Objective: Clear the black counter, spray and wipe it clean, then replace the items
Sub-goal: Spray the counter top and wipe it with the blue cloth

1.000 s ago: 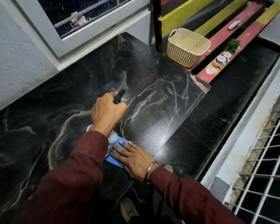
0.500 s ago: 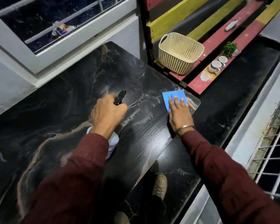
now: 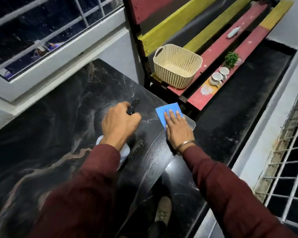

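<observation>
**Cloth at the counter's corner, bottle in the other hand**

The black counter (image 3: 62,131) is the landmark. At its far right corner the right hand (image 3: 178,130) lies flat, fingers straight, pressing a blue cloth (image 3: 167,111) onto the surface; it pinches nothing. Just left of the cloth, the left hand (image 3: 120,124) is curled round the black head of a spray bottle (image 3: 126,152), whose white body stands on the counter under the wrist.

The cloth sits right at the rounded corner, so a stroke carried further outward would likely push it over the edge. The bottle looks upright but stands close to the wiping path; a sideways sweep could knock it.

Beyond the counter's far corner, on a painted slatted bench (image 3: 213,54), wait a cream basket (image 3: 177,66), two cups (image 3: 219,76) and a small plant (image 3: 231,58), probably still to be returned.
</observation>
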`<action>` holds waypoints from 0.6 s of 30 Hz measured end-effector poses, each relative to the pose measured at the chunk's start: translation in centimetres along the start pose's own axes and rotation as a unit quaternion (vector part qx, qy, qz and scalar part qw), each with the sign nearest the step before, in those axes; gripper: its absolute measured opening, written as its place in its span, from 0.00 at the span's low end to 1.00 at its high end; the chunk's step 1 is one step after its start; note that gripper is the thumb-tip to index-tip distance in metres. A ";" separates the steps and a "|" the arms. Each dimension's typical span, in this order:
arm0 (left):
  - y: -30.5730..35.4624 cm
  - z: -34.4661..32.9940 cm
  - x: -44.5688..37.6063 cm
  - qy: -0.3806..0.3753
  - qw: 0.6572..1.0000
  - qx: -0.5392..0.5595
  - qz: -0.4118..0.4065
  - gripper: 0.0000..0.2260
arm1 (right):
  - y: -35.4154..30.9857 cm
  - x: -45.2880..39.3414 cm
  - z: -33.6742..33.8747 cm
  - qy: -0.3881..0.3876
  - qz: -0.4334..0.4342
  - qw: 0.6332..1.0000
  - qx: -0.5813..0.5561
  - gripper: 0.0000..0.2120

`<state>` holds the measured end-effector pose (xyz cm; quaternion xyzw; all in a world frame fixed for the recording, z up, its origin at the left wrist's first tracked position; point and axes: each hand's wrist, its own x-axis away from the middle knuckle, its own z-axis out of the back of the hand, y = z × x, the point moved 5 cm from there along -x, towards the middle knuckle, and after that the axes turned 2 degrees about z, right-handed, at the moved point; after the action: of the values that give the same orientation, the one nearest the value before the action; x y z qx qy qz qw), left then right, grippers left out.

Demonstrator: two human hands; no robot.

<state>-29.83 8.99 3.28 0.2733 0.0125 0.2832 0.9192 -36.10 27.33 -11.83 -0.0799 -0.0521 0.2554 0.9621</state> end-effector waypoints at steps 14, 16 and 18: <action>-1.4 1.4 -3.5 0.000 1.000 0.026 0.009 0.05 | -0.8 -1.8 -0.8 -0.028 -0.167 0.985 -0.020 0.27; -2.3 1.9 -4.0 0.001 1.000 0.027 0.013 0.05 | -3.6 -5.0 -0.9 -0.028 -0.134 0.991 -0.014 0.27; -3.3 2.7 -4.7 0.009 0.999 0.031 0.017 0.05 | -8.4 -6.4 -1.5 -0.040 -0.064 0.997 -0.017 0.27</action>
<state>-31.63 2.87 3.24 0.2995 0.0246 0.3002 0.9053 -37.36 16.76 -12.19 -0.0828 -0.1001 0.1956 0.9720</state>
